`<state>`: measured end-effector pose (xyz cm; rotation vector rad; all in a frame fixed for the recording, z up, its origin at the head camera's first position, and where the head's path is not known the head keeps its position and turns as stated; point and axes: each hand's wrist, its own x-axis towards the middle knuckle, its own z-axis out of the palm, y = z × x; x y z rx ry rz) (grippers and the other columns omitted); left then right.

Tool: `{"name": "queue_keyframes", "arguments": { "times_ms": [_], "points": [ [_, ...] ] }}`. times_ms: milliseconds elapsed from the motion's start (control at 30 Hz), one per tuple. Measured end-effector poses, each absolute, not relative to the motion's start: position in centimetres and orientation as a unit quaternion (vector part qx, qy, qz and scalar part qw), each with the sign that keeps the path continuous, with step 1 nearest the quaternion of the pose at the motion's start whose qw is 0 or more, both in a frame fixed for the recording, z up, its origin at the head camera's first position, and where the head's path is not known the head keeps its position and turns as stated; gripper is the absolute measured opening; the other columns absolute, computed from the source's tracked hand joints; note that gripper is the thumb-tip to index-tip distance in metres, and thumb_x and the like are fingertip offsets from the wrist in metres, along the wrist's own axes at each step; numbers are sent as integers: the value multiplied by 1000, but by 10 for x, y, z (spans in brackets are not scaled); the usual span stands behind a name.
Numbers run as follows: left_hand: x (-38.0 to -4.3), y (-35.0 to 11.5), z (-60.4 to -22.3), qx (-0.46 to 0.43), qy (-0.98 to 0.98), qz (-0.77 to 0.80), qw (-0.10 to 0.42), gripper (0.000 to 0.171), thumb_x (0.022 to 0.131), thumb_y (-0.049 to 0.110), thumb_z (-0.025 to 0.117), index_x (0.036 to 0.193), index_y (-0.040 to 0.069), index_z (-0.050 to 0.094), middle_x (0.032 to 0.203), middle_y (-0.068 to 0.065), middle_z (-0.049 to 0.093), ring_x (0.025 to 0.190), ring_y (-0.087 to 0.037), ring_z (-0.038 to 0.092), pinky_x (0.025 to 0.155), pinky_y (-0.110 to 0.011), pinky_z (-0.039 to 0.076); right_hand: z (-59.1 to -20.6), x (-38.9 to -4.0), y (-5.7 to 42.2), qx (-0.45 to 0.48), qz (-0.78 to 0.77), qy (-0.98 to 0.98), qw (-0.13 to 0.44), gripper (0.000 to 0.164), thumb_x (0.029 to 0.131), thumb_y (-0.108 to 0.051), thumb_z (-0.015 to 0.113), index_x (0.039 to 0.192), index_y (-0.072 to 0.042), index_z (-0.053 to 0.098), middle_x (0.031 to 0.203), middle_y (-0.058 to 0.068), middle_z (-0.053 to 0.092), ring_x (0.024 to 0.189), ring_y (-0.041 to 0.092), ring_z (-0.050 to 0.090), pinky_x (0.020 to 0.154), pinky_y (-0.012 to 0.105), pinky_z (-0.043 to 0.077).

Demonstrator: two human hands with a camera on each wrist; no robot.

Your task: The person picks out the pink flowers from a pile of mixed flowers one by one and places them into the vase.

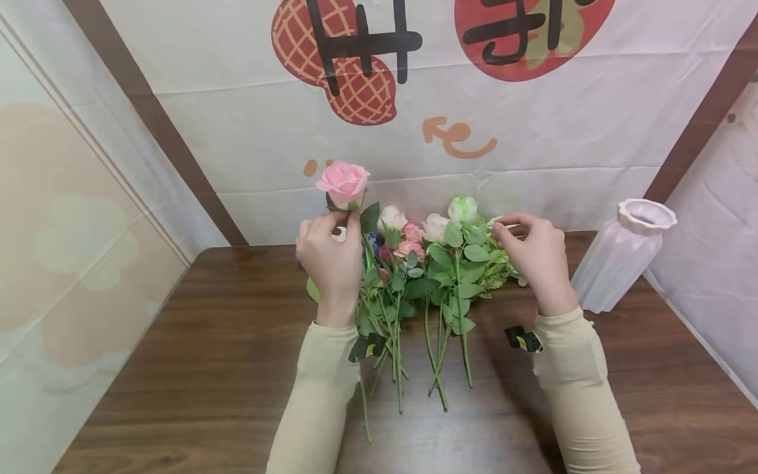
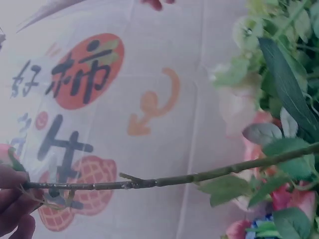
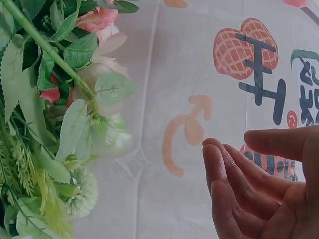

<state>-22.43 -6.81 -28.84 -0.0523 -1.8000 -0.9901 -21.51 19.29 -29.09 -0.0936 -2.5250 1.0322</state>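
My left hand pinches the stem of a pink rose just under its bloom, raised above the left end of a heap of flowers. In the left wrist view the stem runs away from the fingertips, showing a short side twig. My right hand holds nothing; its fingers are loosely bent with a gap to the thumb, as the right wrist view shows. It is nearest to the pale green and white blooms at the heap's right end. Several leafy stems lie toward me on the table.
A white faceted vase stands at the table's right, beyond my right hand. Behind the brown wooden table hangs a white printed cloth. Pink blooms and blue petals lie in the heap between my hands.
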Motion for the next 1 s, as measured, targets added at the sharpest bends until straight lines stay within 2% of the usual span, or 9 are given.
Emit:
{"name": "queue_keyframes", "arguments": {
  "times_ms": [233, 467, 633, 1000],
  "points": [
    [-219, -62, -286, -25, -715, -452, 532, 14, 82, 16, 72, 76, 4, 74, 68, -8, 68, 66, -23, 54, 65, -38, 39, -294, -217, 186, -10, 381, -901, 205, 30, 92, -35, 57, 109, -14, 70, 92, 10, 74, 77, 22, 72, 60, 27, 49],
    [-222, -50, -291, -46, -696, -501, 513, 13, 83, 19, 71, 79, 7, 75, 73, -5, 71, 59, -13, 61, 54, -24, 46, -291, -222, 170, 10, 404, -890, 210, 28, 92, -33, 59, 107, -12, 71, 90, 11, 74, 76, 25, 72, 59, 27, 50],
    [-224, -43, -293, -50, -686, -513, 513, 13, 83, 20, 72, 79, 8, 76, 72, -3, 72, 54, -12, 60, 53, -27, 50, -288, -225, 157, 27, 417, -884, 212, 27, 91, -31, 61, 107, -12, 71, 90, 10, 74, 77, 23, 72, 56, 27, 50],
    [-226, -29, -295, -53, -647, -596, 472, 9, 80, 15, 74, 78, 6, 77, 70, -7, 72, 54, -12, 59, 50, -22, 47, -285, -222, 137, 70, 415, -872, 252, 23, 89, -30, 66, 102, -13, 73, 87, 7, 74, 76, 20, 69, 69, 36, 53]
  ]
}}
